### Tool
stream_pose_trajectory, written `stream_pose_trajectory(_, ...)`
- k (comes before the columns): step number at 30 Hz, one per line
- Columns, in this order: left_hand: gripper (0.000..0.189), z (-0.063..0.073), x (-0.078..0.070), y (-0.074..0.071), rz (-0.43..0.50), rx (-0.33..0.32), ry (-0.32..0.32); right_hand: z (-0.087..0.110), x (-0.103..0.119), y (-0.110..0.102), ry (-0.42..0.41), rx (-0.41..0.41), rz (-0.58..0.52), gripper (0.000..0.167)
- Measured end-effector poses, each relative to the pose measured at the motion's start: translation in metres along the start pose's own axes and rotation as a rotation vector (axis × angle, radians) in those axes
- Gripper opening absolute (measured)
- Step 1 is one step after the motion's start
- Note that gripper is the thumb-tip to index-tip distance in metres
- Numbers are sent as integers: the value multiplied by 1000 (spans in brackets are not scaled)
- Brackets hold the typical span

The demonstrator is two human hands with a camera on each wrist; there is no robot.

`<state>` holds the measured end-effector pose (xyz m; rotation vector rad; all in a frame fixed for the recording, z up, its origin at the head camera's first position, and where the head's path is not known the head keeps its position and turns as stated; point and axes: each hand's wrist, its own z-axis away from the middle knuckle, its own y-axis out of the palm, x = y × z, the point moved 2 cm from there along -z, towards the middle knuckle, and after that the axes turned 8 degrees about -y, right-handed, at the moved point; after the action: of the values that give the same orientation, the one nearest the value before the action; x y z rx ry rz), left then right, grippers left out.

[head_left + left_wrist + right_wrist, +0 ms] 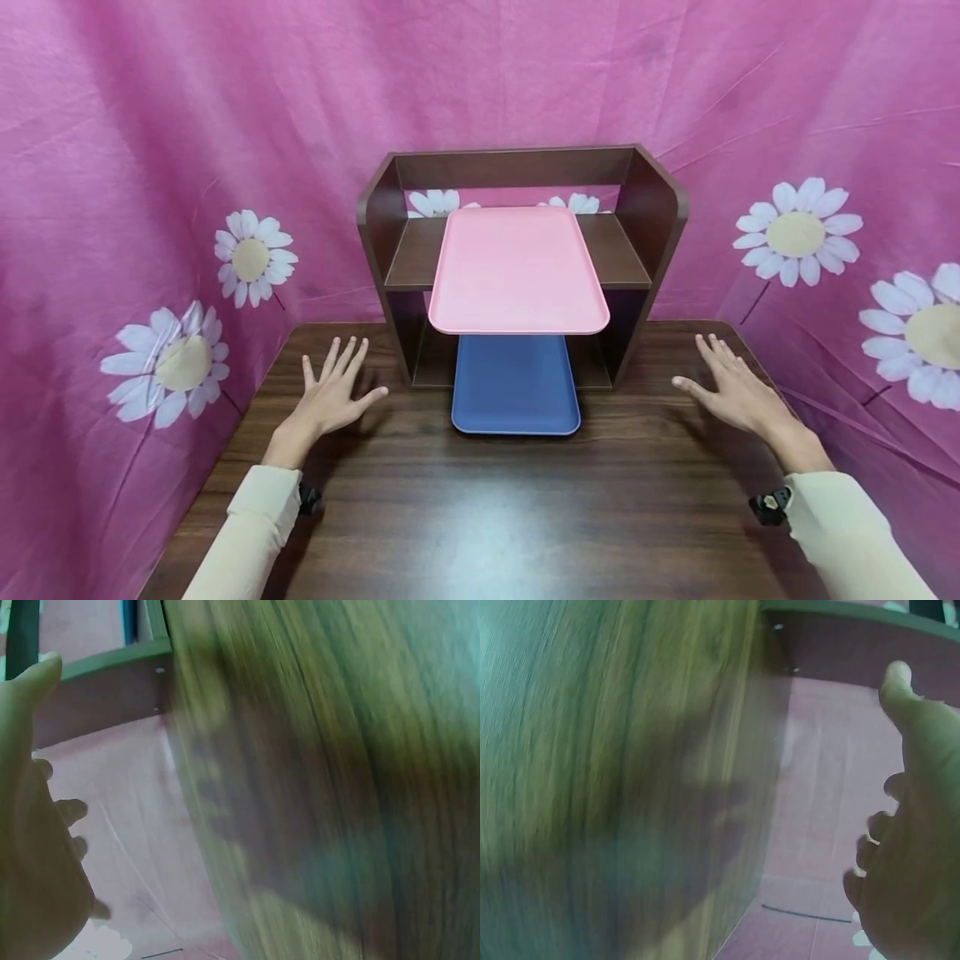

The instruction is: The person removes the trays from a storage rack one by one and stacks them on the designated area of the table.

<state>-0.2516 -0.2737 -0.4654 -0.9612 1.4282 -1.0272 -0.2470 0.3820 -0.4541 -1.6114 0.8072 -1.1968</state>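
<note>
On the brown wood-grain bench (495,500) stands a dark brown two-tier wooden shelf (517,169), probably rigid and heaviest, best gripped by its sides. The pink rectangular plastic-looking tray (519,271), jutting from its upper tier, seems light, stiff, perhaps slippery: hold opposite rims. The blue rectangular plastic-looking tray (516,387), jutting from the lower tier, should handle alike. The left hand (332,398) and right hand (738,398) are empty, thumbs spread wide.

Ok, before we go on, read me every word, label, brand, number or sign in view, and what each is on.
No readable text in any view.
None visible on the pink tray, blue tray, two-tier brown shelf or wood-grain table.
Daisy-print curtain: flowers only.
Black device at the right wrist: too small to tell.
</note>
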Motion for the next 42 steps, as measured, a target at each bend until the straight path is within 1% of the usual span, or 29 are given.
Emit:
stream_pose_trajectory(1,96,1,-1,0,10,-2,4,0,3,-2,14,-8,-8,97)
stream_pose_trajectory(3,91,4,-5,-1,31,-15,12,-1,9,-6,34,-51,-11,91)
stream_pose_trajectory(5,84,7,-9,-2,47,-39,24,-2,18,-11,31,-125,-11,82)
stream_pose_trajectory(10,62,13,-23,-5,114,-108,24,-3,41,-26,-43,-333,-101,51)
stream_pose_trajectory(13,49,16,-34,-4,165,-157,27,-4,53,-32,-86,-421,-159,35)
stream_pose_trajectory(17,30,20,-49,1,239,-215,56,-7,70,-36,-141,-486,-262,25)
stream_pose_trajectory(19,21,21,-57,3,281,-226,53,-9,78,-38,-158,-508,-302,24)
stream_pose_trajectory(21,12,23,-65,4,332,-227,33,-13,85,-42,-159,-516,-344,24)
stream_pose_trajectory(24,4,26,-77,7,409,-215,-15,-18,95,-48,-154,-529,-383,26)
stream_pose_trajectory(27,5,31,-89,12,489,-189,-56,-24,103,-55,-144,-540,-409,30)
stream_pose_trajectory(30,8,36,-102,15,593,-144,-88,-29,108,-63,-119,-555,-367,36)
stream_pose_trajectory(35,8,45,-123,23,835,-29,-147,-38,112,-76,-86,-513,-325,53)
stream_pose_trajectory(38,9,47,-134,29,936,27,-177,-44,113,-80,-67,-471,-310,62)
stream_pose_trajectory(42,12,51,-147,37,1049,90,-199,-51,116,-82,-39,-436,-298,68)
